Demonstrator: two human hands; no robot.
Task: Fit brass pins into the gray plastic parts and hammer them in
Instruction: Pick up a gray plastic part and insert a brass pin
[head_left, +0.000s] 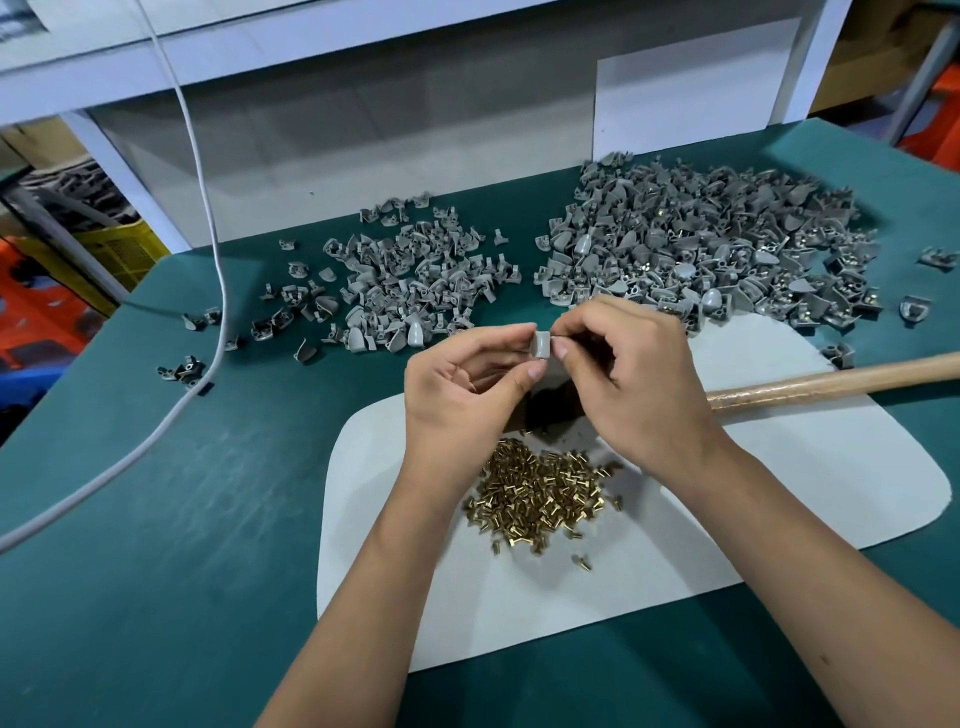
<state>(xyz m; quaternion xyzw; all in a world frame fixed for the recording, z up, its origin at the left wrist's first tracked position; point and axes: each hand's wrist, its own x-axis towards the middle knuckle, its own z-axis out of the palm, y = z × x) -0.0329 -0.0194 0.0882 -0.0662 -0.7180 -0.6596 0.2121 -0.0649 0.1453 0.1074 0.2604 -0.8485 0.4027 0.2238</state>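
Note:
My left hand (467, 384) pinches a small gray plastic part (541, 345) between thumb and forefinger, held up over the white mat (779, 493). My right hand (628, 374) meets the part from the right, fingertips pinched together against it; whatever they hold is too small to see. A heap of brass pins (540, 493) lies on the mat beneath my wrists. Behind my hands lie two heaps of gray parts: a smaller one (405, 280) at the middle and a larger one (701, 244) at the right, with brass showing in some. The hammer's wooden handle (831, 382) runs off to the right.
A green table top (182, 519) carries everything. A gray cable (208, 218) hangs down at the left and trails across the table toward the near left. Stray gray parts (187, 369) lie beside it. A white wall panel (363, 156) closes the back.

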